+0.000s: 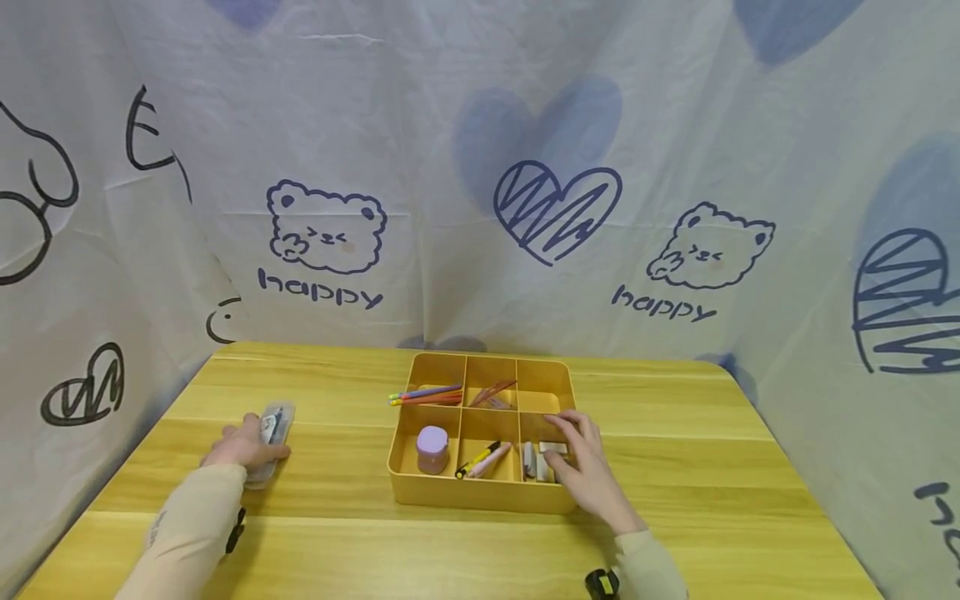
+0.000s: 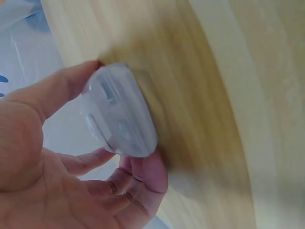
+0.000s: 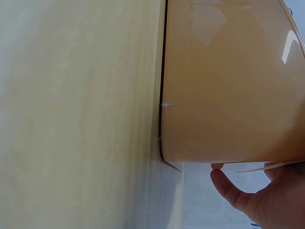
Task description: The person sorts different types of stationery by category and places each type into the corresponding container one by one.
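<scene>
My left hand [image 1: 242, 448] is at the left of the table, gripping a clear plastic case [image 1: 279, 421] between thumb and fingers. In the left wrist view the case [image 2: 121, 112] is translucent, with small dark items showing inside. My right hand [image 1: 585, 471] reaches over the right wall of a yellow six-compartment organizer [image 1: 487, 493]. Its thumb and fingers are spread over the front right compartment, near white blocks [image 1: 542, 467] that look like erasers. Nothing shows between those fingers. In the right wrist view the organizer's wall [image 3: 228, 95] hides part of this hand.
Other compartments hold a lilac-lidded jar [image 1: 432, 446], yellow and pink pens [image 1: 487, 460], colored pencils [image 1: 427, 395] overhanging the left rim, and reddish thin sticks [image 1: 493, 392]. A printed cloth [image 1: 450, 317] hangs behind the wooden table [image 1: 337, 533].
</scene>
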The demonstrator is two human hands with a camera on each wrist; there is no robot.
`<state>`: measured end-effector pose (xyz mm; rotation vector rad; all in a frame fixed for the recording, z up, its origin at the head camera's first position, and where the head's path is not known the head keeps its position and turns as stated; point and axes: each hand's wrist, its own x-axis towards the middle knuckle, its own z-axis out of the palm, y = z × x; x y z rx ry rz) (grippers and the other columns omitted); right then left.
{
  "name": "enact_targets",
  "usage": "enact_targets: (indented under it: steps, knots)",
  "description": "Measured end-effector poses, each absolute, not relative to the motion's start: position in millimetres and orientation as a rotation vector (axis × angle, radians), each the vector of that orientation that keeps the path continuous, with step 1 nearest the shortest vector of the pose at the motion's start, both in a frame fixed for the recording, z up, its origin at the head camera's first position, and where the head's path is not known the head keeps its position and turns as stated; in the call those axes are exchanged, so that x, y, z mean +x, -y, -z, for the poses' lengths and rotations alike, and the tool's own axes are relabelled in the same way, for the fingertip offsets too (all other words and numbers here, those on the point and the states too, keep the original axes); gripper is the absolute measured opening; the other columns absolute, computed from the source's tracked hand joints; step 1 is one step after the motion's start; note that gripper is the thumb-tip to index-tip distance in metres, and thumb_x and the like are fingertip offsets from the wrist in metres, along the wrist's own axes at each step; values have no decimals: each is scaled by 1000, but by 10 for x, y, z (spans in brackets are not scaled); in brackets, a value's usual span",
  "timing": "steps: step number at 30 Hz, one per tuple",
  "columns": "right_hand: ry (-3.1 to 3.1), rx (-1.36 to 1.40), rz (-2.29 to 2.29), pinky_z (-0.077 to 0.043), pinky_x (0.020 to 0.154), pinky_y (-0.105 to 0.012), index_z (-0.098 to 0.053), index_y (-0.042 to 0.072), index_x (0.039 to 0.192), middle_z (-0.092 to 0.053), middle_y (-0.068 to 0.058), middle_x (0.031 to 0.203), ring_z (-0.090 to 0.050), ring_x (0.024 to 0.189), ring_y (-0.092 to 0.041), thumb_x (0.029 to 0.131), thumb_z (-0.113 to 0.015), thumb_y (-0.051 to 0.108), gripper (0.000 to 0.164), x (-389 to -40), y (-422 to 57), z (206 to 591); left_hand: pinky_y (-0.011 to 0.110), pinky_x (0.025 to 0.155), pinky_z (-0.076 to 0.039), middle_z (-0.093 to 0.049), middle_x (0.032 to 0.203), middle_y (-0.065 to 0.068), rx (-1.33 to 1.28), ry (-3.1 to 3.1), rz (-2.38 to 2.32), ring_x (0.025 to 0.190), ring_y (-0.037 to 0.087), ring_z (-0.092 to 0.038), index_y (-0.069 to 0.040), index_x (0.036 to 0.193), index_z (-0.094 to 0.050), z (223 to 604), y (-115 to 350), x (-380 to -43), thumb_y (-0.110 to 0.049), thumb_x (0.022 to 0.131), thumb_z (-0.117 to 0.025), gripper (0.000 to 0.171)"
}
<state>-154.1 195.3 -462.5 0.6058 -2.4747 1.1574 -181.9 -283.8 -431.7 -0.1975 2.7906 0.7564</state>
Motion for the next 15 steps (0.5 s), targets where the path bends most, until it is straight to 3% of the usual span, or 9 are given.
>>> enact_targets:
  steps: [9,15]
  knots:
    - [2471,615,-1158,-41,91,-64,-53,-4,131,-40,-22,131,-32,121,-34,89,-62,-2,43,-1551,-1958,4639,42,58,-43,-44,86,26,-208,-2873,-751,72,35,-48,16,112,-46,4393,2814,-1839,-25,88,-61,51]
    - [2472,613,-1145,-40,92,-64,-54,-4,131,-40,-19,130,-32,122,-35,89,-62,-2,43,-1552,-1960,4640,48,60,-47,-43,92,33,-81,-3021,-728,72,37,-48,20,111,-47,4435,2732,-1890,-20,92,-54,45]
